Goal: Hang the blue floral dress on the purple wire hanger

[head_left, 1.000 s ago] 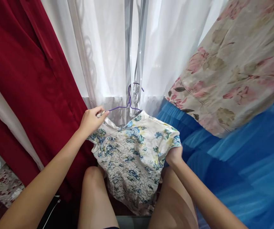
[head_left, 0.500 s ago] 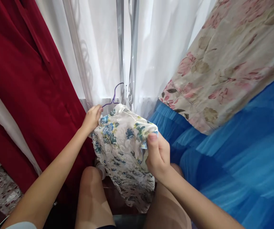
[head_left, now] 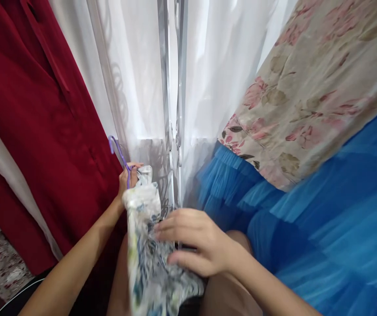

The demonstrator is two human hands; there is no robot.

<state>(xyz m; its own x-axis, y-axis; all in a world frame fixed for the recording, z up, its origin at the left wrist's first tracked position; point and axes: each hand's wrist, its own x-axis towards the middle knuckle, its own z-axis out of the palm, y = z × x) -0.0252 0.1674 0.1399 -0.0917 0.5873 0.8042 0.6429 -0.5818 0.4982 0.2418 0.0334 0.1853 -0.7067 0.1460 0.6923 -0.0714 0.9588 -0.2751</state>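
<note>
A white garment (head_left: 149,263) with a blue and yellow floral print hangs from a purple hanger (head_left: 120,153), turned edge-on and blurred by motion. Behind its upper part, my left hand (head_left: 129,177) is closed around the hanger near the garment's shoulder; the garment hides some of those fingers. My right hand (head_left: 197,243) is at the garment's right side, fingers stretched out and thumb apart, with the fingertips at or close to the cloth. Whether they touch it, I cannot tell.
A long dark red garment (head_left: 60,166) hangs at left. White curtains (head_left: 136,79) with grey metal uprights (head_left: 179,109) stand ahead. At right hang a beige floral garment (head_left: 307,109) and blue ruffled tulle (head_left: 323,237). My legs (head_left: 231,294) are below the hands.
The garment and hanger have turned from facing me to edge-on and shifted left. My right hand has let go of the garment's right shoulder and moved lower, with its fingers now stretched out.
</note>
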